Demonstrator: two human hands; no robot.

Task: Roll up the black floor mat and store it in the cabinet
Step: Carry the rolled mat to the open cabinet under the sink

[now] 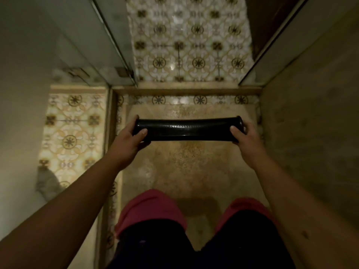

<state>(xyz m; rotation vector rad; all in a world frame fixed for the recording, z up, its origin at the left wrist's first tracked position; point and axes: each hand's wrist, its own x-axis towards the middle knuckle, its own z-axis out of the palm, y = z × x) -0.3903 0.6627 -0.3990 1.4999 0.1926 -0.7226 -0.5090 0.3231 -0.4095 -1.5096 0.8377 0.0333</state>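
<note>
Black floor mat (187, 129), glossy, fully rolled into a tube, lay level across frame centre, held above a speckled beige floor (174, 171). Left hand (129, 139) curled round its 9 o'clock end; right hand (245, 137) curled round its 3 o'clock end. Patterned tiles (191, 41) at 12 o'clock.

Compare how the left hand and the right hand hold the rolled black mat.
The left hand grips the left end of the mat; the right hand grips the right end. At the left end, fingertips curl over the far rim; at the right end, the roll's round rim juts past the grip. Shared: both thumbs lie on the roll's near side, and both hands hold it level above the floor.
</note>
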